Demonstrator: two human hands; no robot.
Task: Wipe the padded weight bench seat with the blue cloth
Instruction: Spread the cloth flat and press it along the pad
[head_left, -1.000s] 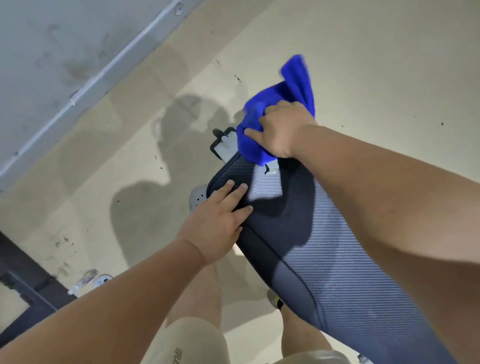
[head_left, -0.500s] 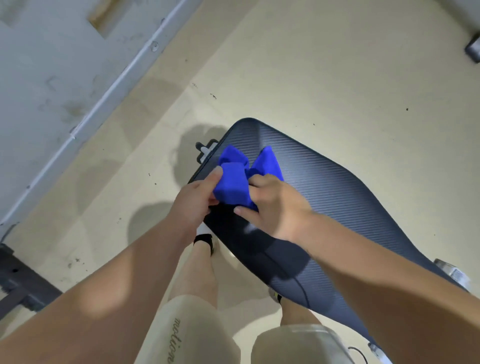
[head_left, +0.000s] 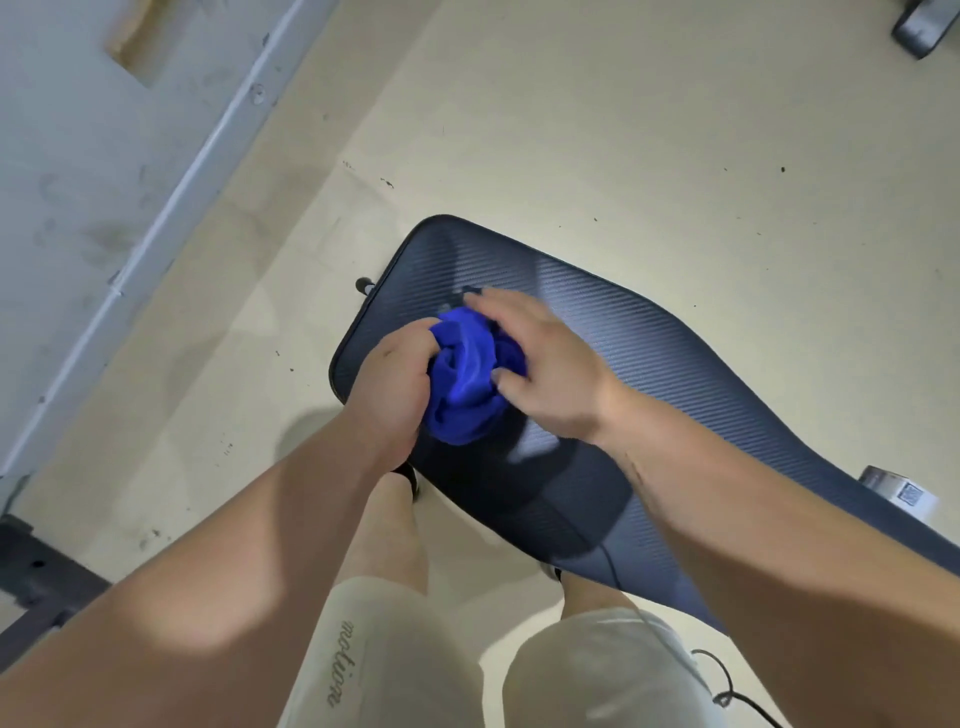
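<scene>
On a pale floor (head_left: 623, 130), the dark padded bench (head_left: 649, 364) is seen; near its rounded end the bunched blue cloth (head_left: 465, 374) is clutched in the left hand's (head_left: 395, 384) grip and pressed by the loosely spread right hand (head_left: 545, 369).

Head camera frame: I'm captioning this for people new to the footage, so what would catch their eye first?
The bright blue cloth stands out, bunched in the middle of the frame between the left hand, closed around it, and the right hand, spread beside it. Under them lies the dark ribbed bench seat, running from centre to lower right across a pale floor.
</scene>
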